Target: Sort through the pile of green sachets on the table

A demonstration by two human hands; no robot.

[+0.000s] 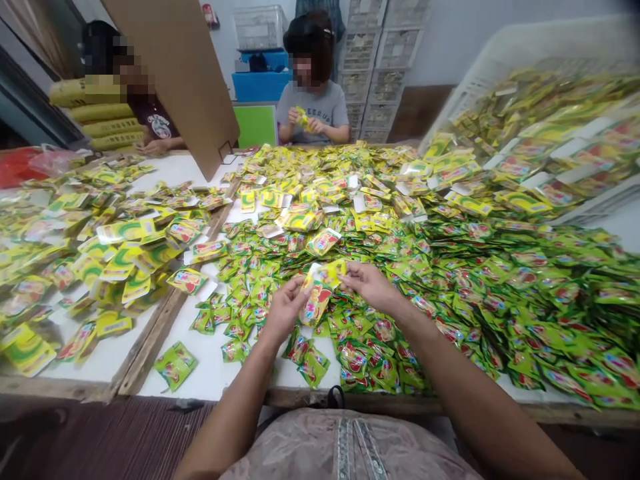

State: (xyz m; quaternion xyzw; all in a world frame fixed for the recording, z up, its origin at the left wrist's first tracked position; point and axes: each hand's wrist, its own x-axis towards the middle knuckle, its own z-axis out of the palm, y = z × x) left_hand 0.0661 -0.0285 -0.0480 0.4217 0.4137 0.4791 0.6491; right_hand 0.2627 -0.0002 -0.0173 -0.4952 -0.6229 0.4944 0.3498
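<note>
In front of me, my left hand (287,307) grips the side of a small yellow printed carton (316,301) with a red picture and a white flap at its top. The fingers of my right hand (369,285) are pinched at a yellow piece by the carton's upper right. Whether that piece is part of the carton or a separate packet I cannot tell. Under and around both hands lies a wide heap of green sachets (480,313). Just beyond the carton rests another yellow carton (324,242) on the heap.
More yellow cartons (127,257) are piled to the left, past a wooden strip (150,333). At right a white crate (463,87) lies tipped, full of yellow packs. Across the table a co-worker (315,100) holds a yellow pack. A brown board (183,80) stands before another person (153,120).
</note>
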